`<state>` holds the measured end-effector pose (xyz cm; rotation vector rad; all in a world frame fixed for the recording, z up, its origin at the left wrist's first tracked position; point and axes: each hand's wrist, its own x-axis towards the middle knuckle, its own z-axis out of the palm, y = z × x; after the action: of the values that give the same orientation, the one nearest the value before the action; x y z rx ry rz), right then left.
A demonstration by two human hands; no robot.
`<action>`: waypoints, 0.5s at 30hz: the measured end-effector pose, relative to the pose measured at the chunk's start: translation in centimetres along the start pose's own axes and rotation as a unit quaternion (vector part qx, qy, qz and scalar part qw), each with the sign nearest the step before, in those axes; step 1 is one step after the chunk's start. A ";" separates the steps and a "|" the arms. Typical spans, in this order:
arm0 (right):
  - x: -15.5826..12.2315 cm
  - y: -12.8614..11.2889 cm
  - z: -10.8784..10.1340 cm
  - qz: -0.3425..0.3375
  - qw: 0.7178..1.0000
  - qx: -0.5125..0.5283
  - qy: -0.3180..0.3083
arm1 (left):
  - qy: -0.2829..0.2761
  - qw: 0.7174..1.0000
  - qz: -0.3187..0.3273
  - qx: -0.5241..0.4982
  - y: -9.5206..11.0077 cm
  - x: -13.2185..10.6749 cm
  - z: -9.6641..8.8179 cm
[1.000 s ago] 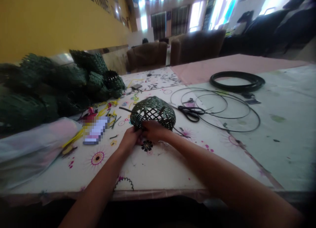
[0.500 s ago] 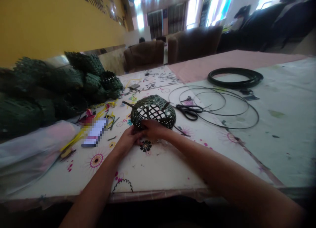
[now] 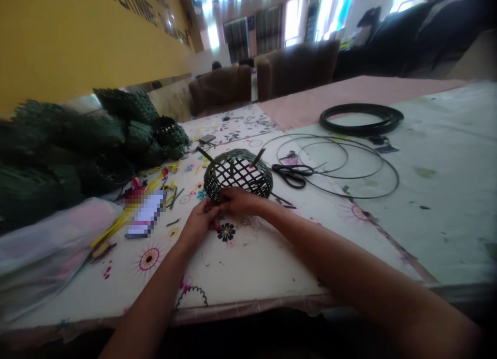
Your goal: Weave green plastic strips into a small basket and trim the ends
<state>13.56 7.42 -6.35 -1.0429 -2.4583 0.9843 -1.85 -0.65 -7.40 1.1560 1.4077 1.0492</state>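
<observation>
Both hands at near rim of dark green dome-shaped woven basket [image 3: 238, 174]: left hand [image 3: 200, 221] pinched on rim's lower left edge, right hand [image 3: 241, 200] closed over rim just beside it. Basket upside down on white floral tablecloth [image 3: 248, 260], just beyond fingers, dome up, long axis left-right. Black-handled scissors [image 3: 290, 174] just right, among thin black wire hoops [image 3: 341, 164].

Black scissors [image 3: 290, 173] lay on the flowered tablecloth [image 3: 248, 266], touching thin wire hoops [image 3: 349, 167]. Beyond the hoops sat a coil of black hose [image 3: 361, 118]. A heap of dark green woven baskets [image 3: 77, 141] filled the left side, with yellow strips [image 3: 155, 180] and a phone [image 3: 145, 214] near it. Brown armchairs [image 3: 264, 76] stood behind the table.
</observation>
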 end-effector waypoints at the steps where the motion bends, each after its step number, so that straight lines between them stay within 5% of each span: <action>1: -0.1 -0.1 -0.1 0.001 1.000 0.002 -0.002 | 0.005 1.000 0.002 0.006 0.0 0.0 0.1; 8: -0.4 -1.1 -0.2 0.022 1.000 0.001 0.007 | 0.049 0.996 0.043 0.052 -0.9 0.1 0.6; 15: -0.5 -1.0 -0.3 0.021 1.000 0.000 0.014 | 0.029 0.999 0.023 -0.006 -0.3 -0.3 0.7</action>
<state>13.56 6.67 -5.42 -1.1035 -2.4236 0.9772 -1.21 -0.94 -7.72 1.1614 1.4248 1.1299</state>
